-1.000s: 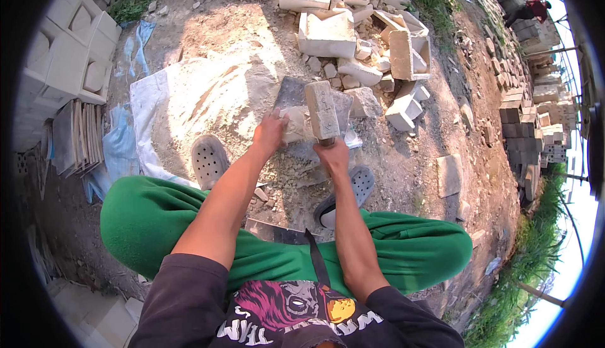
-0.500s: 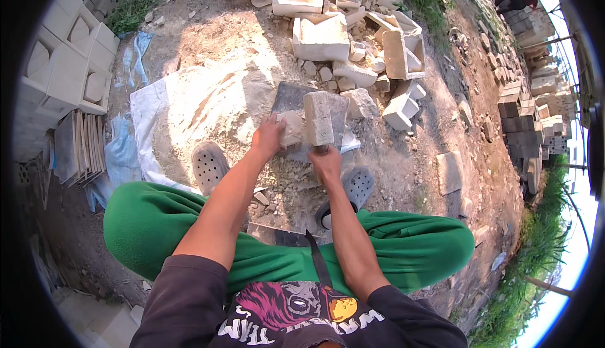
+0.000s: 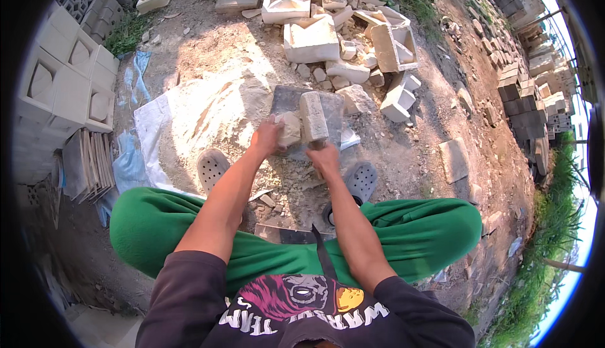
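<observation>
I am squatting in green trousers over a dark flat slab point(image 3: 287, 99) on the dirt. My left hand point(image 3: 266, 139) grips a pale stone chunk point(image 3: 290, 129) and presses it on the slab. My right hand point(image 3: 324, 158) is closed around the short handle of a pale oblong block-headed mallet point(image 3: 313, 115). The mallet head stands just right of the chunk and touches or nearly touches it. Small rubble lies under the slab's near edge.
A heap of broken pale blocks point(image 3: 312, 39) lies beyond the slab. Sand is piled on a white sheet point(image 3: 148, 127) to the left, beside stacked patterned blocks point(image 3: 63, 83) and tiles point(image 3: 88, 165). My grey clogs point(image 3: 212, 167) flank the slab. Grey blocks point(image 3: 529, 83) line the right.
Both hands keep their grips at the slab. The mallet head has tilted and dropped slightly toward the chunk, and the whole view has shifted a little.
</observation>
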`<action>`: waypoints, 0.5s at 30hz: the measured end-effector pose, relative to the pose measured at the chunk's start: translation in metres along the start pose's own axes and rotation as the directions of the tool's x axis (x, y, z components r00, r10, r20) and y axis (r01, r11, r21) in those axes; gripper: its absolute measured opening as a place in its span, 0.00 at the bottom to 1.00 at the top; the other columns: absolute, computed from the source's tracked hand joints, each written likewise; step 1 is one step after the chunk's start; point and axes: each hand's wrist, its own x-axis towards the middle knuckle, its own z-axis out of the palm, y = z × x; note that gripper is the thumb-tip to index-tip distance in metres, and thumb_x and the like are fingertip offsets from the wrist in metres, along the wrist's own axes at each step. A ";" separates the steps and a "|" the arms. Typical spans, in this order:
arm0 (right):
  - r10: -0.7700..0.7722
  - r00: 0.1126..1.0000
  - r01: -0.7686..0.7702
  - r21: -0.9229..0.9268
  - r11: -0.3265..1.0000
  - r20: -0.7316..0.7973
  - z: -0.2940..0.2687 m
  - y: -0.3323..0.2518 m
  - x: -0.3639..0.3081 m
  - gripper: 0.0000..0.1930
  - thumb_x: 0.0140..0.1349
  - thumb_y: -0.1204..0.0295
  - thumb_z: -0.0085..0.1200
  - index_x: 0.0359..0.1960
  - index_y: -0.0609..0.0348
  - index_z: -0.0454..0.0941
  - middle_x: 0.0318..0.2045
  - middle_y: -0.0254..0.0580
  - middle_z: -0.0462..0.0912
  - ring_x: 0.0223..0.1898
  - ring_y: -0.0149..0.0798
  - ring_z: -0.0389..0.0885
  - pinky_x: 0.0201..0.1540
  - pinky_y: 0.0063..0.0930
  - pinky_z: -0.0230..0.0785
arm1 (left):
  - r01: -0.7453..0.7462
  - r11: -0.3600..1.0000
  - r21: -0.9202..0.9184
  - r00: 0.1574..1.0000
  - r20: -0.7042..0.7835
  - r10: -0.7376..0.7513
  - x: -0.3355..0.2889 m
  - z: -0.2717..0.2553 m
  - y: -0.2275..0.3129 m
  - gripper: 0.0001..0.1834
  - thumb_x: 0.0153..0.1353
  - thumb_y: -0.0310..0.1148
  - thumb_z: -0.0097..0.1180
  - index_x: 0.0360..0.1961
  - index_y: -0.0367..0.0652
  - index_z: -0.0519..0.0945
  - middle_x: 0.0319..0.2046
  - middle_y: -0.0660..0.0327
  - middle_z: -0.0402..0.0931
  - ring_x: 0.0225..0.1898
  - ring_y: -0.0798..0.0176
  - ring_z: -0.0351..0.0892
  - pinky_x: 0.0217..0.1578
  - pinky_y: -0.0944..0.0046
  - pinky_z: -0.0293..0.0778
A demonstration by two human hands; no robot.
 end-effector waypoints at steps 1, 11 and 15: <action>-0.010 1.000 0.011 0.037 0.999 -0.024 0.002 0.002 -0.004 0.24 0.43 0.58 0.68 0.40 0.62 0.85 0.36 0.53 0.88 0.40 0.51 0.87 0.45 0.41 0.77 | -0.026 1.000 -0.013 1.000 0.004 0.026 0.000 -0.001 -0.007 0.52 0.35 0.40 0.81 0.66 0.47 0.71 0.65 0.43 0.67 0.64 0.41 0.68 0.63 0.55 0.70; 0.103 0.994 -0.098 0.171 0.980 -0.019 -0.008 0.024 -0.013 0.31 0.43 0.54 0.68 0.48 0.61 0.83 0.46 0.57 0.85 0.49 0.57 0.83 0.52 0.46 0.76 | 0.248 0.842 -0.479 0.945 -0.072 -0.319 -0.046 -0.010 -0.022 0.28 0.55 0.51 0.70 0.45 0.36 0.82 0.39 0.49 0.83 0.40 0.50 0.83 0.44 0.54 0.78; 0.128 0.990 -0.105 0.292 0.951 -0.061 0.003 0.029 -0.009 0.31 0.43 0.54 0.68 0.47 0.63 0.83 0.46 0.59 0.85 0.50 0.57 0.83 0.52 0.45 0.76 | 0.172 0.946 -0.275 0.978 -0.068 -0.198 -0.057 0.004 -0.015 0.26 0.52 0.50 0.71 0.37 0.36 0.80 0.35 0.48 0.82 0.38 0.47 0.81 0.41 0.52 0.75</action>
